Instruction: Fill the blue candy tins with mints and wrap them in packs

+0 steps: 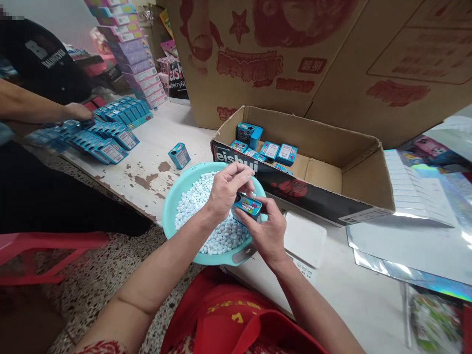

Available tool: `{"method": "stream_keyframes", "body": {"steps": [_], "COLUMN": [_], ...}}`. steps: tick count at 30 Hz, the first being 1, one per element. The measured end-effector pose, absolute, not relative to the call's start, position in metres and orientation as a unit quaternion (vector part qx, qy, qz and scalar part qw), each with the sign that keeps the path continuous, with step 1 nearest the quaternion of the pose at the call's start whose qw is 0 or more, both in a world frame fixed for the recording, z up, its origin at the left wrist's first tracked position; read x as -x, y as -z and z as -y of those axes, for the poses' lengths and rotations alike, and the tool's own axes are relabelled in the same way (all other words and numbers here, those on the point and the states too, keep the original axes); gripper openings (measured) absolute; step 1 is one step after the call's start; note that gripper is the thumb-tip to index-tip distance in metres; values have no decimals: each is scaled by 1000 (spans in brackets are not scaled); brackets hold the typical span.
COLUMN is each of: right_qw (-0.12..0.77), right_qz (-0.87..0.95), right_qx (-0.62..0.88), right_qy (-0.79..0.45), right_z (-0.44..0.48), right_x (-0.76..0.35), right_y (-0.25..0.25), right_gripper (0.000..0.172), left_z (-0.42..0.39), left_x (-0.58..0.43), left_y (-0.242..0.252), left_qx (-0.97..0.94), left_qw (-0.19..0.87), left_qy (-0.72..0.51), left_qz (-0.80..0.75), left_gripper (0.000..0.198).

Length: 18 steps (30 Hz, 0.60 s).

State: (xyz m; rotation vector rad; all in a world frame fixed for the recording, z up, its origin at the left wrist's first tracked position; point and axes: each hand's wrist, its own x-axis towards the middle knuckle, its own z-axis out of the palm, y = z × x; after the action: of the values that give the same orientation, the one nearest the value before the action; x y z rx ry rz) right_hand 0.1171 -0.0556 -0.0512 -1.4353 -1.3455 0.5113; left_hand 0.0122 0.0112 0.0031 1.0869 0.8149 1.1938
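My right hand [268, 227] grips a small blue candy box [250, 206] with dark, printed lettering on its face. The box is tilted above the right part of a turquoise basin [168, 209]. Small pale blue-white candies [197, 196] fill much of the basin. My left hand [226, 189] is just over the box's dark end, its fingers curled and pressed together; what they hold, if anything, is hidden. Another blue candy box [179, 156] stands on the table beyond the basin's rim.
An open cardboard carton [332, 174] holds several blue boxes. A white scale [306, 238] sits right of the basin, near shiny sheets [409, 250]. At left, a co-worker's hand [79, 113] touches rows of blue boxes [106, 142]. A red stool [51, 241] stands below.
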Motion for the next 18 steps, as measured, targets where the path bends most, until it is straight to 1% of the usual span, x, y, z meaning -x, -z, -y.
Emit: {"method": "stream_keyframes", "body": {"steps": [3, 9, 12, 14, 16, 18], "right_qw": [532, 538, 543, 557, 575, 583], "right_qz": [561, 562, 559, 548, 530, 518], "right_qx": [598, 587, 583, 581, 582, 582], "right_qy": [-210, -223, -229, -227, -223, -228], "right_z": [54, 54, 60, 66, 70, 70], "right_x": [-118, -117, -122, -128, -136, -143], "right_y": [51, 52, 49, 44, 39, 35], "right_gripper": [34, 33, 35, 36, 38, 39], "left_z": [-10, -8, -15, -24, -33, -38], "left_x": [-11, -13, -3, 10, 22, 29], "left_y": [-1, -5, -4, 6, 24, 49], "left_qx": [-463, -471, -455, -455, -510, -616], "left_qw": [617, 624, 590, 548, 492, 439], "left_qy": [-534, -522, -561, -578, -533, -401], "left_qz": [-347, -341, -361, -398, -462, -517], "left_gripper": [17, 19, 20, 21, 22, 24]}}
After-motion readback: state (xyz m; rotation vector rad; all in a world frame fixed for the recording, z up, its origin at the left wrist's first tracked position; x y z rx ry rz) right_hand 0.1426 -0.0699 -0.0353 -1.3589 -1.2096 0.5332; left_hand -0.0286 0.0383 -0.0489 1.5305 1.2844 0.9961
